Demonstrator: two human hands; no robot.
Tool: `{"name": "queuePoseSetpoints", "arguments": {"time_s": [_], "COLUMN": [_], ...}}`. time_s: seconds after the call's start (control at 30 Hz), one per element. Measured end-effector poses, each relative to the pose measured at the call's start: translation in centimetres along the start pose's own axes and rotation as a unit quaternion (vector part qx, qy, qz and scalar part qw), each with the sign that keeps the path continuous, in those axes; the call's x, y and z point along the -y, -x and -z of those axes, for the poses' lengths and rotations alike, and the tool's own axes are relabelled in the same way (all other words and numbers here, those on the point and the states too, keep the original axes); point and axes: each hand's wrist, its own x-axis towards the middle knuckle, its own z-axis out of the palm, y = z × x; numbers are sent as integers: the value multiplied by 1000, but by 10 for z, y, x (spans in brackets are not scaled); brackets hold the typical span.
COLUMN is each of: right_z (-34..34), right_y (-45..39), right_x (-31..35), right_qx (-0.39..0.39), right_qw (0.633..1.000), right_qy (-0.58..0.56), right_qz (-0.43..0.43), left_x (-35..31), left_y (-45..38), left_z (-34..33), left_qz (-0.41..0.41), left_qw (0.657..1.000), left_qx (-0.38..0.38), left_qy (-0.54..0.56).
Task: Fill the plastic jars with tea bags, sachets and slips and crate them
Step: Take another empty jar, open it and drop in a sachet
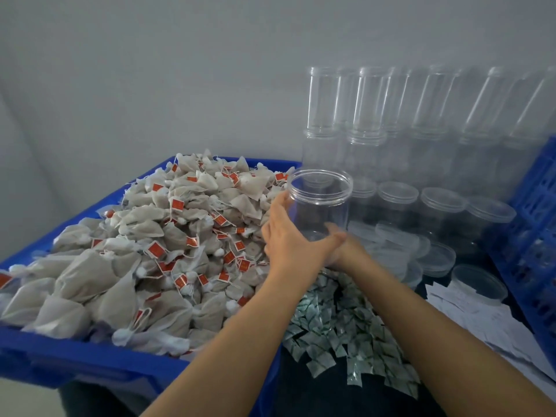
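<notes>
An empty clear plastic jar (320, 203) stands upright, mouth open, at the middle of the view. My left hand (288, 233) grips its near left side. My right hand (346, 248) sits low at the jar's base, mostly hidden behind my left hand; its grip cannot be made out. Left of the jar, a blue bin (75, 359) is heaped with grey tea bags (144, 251) bearing red tags. Small green-white sachets (340, 332) lie piled under my forearms. White paper slips (481, 320) lie at the right.
Stacked empty clear jars (421, 121) line the back wall on the right. Clear lids (436, 254) lie scattered in front of them. A blue slatted crate (532, 236) stands at the far right edge. A grey wall is behind everything.
</notes>
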Motion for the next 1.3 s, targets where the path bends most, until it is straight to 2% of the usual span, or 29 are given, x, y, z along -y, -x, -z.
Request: {"name": "queuePoseSetpoints", "arguments": {"time_s": [0.07, 0.1, 0.17, 0.27, 0.33, 0.47, 0.63, 0.7, 0.8, 0.87, 0.93, 1.03, 1.13, 1.2, 1.3], "right_z": [21, 30, 43, 54, 54, 37, 15, 4, -14, -28, -43, -55, -59, -62, -65], "right_y": [14, 24, 49, 81, 95, 115, 138, 149, 167, 176, 182, 185, 184, 183, 182], "right_x": [6, 4, -4, -18, -17, -10, -13, -20, -30, -37, -44, -48, -51, -54, -58], "right_qx": [1, -2, -15, -41, -19, 25, -6, -2, -1, -4, -11, -28, -38, -37, -39], "right_qw": [997, 988, 937, 874, 871, 904, 908, 915, 921, 916, 913, 918, 925, 923, 922], "right_qy": [-79, -153, -349, -481, -481, -400, -390, -372, -360, -366, -361, -341, -320, -324, -326], "right_qz": [-1, 2, 13, 59, 99, 150, 155, 153, 151, 164, 187, 200, 203, 204, 204], "left_x": [-3, -5, -10, -14, -17, -24, -31, -29, -13, 4, 21, 43, 61, 69, 71], "left_y": [1, 1, 4, 10, 14, 25, 24, 13, -7, -18, -27, -36, -41, -42, -43], "left_z": [1, 2, 4, 10, 14, 25, 72, 94, 122, 135, 144, 149, 149, 147, 141], "left_qz": [32, 40, 29, -10, -11, -2, -12, -13, -24, -33, -30, -28, -48, -59, -73], "left_qw": [998, 996, 995, 999, 992, 965, 900, 902, 916, 903, 886, 842, 759, 713, 666], "left_qx": [5, 9, 14, 42, 104, 199, 338, 317, 201, 143, 123, 159, 188, 191, 175], "left_qy": [46, 74, 92, 3, -65, -173, -276, -294, -345, -405, -446, -514, -621, -671, -721]}}
